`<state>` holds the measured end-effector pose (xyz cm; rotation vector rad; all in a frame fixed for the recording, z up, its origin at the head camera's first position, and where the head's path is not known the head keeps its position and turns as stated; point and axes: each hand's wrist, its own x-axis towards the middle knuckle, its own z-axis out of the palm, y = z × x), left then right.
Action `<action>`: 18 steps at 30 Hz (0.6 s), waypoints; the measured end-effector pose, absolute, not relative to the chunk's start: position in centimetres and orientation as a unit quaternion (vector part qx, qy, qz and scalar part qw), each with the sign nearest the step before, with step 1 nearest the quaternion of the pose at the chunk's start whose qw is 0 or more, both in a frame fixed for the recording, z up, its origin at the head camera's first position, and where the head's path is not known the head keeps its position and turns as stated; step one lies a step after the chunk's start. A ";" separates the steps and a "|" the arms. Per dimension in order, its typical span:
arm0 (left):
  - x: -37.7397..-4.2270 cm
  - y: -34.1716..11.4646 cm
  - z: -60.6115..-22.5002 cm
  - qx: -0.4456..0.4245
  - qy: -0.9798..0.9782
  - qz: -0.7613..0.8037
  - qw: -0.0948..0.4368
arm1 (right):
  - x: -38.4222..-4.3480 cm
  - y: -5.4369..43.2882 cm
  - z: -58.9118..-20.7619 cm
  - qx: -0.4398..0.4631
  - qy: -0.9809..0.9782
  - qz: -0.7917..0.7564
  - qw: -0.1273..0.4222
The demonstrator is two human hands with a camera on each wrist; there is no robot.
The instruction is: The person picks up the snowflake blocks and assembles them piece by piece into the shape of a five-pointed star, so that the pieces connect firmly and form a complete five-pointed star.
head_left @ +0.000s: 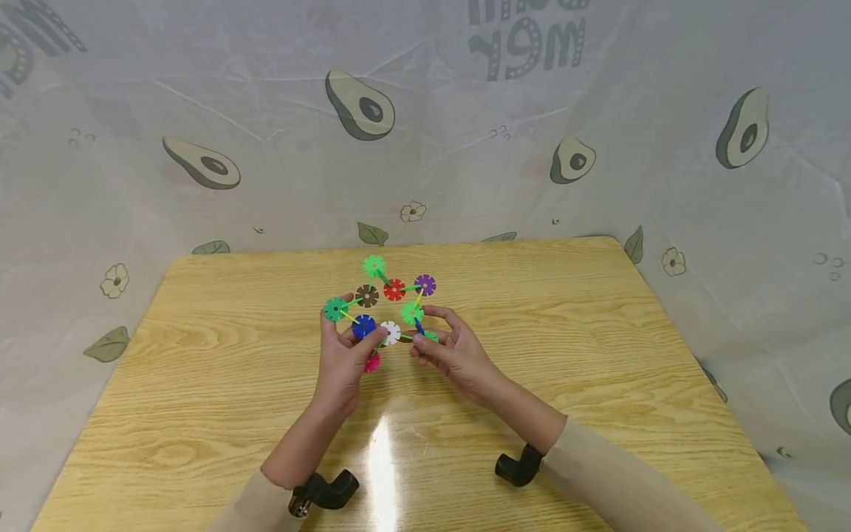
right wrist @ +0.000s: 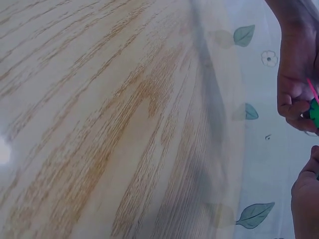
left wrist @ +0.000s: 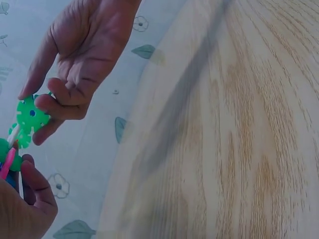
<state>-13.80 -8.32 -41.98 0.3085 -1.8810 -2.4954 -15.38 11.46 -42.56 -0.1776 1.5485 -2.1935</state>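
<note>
In the head view, both hands hold up a loop of interlocking snowflake discs (head_left: 394,290), notched plastic rounds in several colours, above the table. My left hand (head_left: 340,371) grips its near left part, thumb at the white disc (head_left: 391,334), beside the blue disc (head_left: 363,326). A pink disc (head_left: 372,362) hangs just below that thumb. My right hand (head_left: 463,360) pinches the near right corner, by a brown disc seen edge-on and a light green disc (head_left: 431,337). In the left wrist view, the right hand's fingers hold a green disc (left wrist: 33,113). Fingers hide some joints.
A wood-grain table (head_left: 565,310) lies below the hands. Behind and around it hangs a pale cloth (head_left: 465,148) printed with avocados and leaves. Black curved mounts (head_left: 518,467) sit at both wrists. Light glares off the table's near middle.
</note>
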 end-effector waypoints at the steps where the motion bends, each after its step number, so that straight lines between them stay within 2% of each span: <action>1: -13.8 -8.4 -42.0 0.096 -0.601 -0.794 0.001 | -15.4 11.5 -42.5 -0.064 0.563 -0.793 0.225; 18: -13.8 -8.8 -42.2 0.051 -0.616 -0.785 -0.032 | -15.2 12.2 -42.2 -0.084 0.588 -0.767 0.244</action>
